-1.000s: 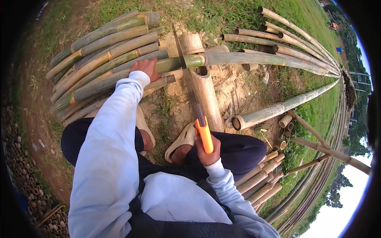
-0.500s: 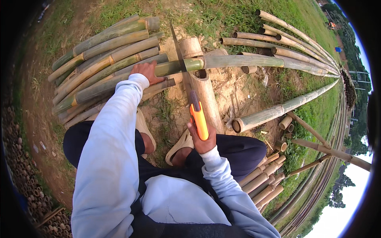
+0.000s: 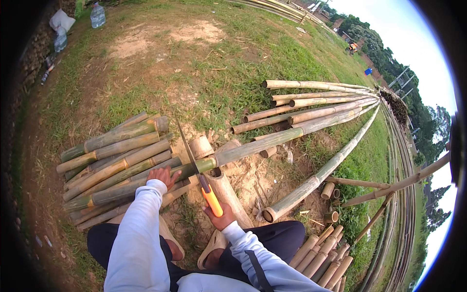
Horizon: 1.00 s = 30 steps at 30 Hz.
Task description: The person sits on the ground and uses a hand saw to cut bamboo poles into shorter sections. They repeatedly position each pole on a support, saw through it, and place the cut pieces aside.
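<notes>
My right hand [image 3: 222,217] is wrapped round the orange handle of a hand saw [image 3: 211,198]. The long blade lies across a green bamboo pole [image 3: 262,143], just left of a joint, and points up and away from me. My left hand [image 3: 164,177] bears down on the pole's near part, left of the blade, its fingers curled over it. Under the pole, close to the blade, a thick bamboo log [image 3: 228,194] lies on the ground as a rest, with a short bamboo stump [image 3: 200,146] just beyond. How deep the blade sits cannot be made out.
Cut bamboo lengths [image 3: 116,160] are stacked at the left. Long poles [image 3: 331,102] fan out toward the far right; another pole [image 3: 321,175] lies nearer. More short pieces [image 3: 323,258] sit by my right knee, below a bamboo frame [image 3: 389,187]. Water bottles [image 3: 98,15] stand far left.
My view has tilted up, showing more ground ahead, so hands and bamboo appear lower. The saw has drawn a little nearer my left hand in view; both hands keep their places.
</notes>
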Available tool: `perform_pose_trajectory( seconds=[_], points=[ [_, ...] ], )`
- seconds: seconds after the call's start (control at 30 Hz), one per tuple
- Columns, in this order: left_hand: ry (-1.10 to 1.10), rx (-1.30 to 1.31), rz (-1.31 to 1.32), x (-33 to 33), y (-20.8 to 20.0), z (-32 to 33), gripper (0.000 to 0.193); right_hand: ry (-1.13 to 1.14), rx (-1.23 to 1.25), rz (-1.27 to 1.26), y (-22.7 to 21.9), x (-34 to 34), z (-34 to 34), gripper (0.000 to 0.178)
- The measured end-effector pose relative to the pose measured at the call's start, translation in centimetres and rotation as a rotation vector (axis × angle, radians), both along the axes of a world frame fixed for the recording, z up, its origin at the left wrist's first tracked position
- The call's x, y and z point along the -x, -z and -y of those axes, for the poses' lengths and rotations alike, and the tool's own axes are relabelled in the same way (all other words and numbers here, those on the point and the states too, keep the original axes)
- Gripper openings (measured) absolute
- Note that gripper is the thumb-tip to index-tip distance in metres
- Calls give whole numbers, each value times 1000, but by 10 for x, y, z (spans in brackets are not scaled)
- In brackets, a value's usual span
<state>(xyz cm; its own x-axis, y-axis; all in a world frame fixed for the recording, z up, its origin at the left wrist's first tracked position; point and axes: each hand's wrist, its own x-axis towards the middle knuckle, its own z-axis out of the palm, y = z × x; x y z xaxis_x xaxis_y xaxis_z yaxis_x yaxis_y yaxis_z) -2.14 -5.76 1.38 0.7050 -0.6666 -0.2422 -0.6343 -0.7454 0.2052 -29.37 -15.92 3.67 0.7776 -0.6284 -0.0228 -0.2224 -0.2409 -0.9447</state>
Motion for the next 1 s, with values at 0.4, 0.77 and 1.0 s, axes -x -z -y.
perform_pose_trajectory(
  seconds=[0.4, 0.77, 1.0],
  points=[
    [-8, 60, 82, 9, 9, 1, 59, 8, -24, -111, -32, 91, -27, 22],
    [-43, 28, 42, 6, -3, -14, 63, -26, -56, -219, -100, 149, -77, 21],
    [-1, 3, 63, 4, 1, 9, 62, 83, -124, -62, -24, 30, -15, 27]
  ],
)
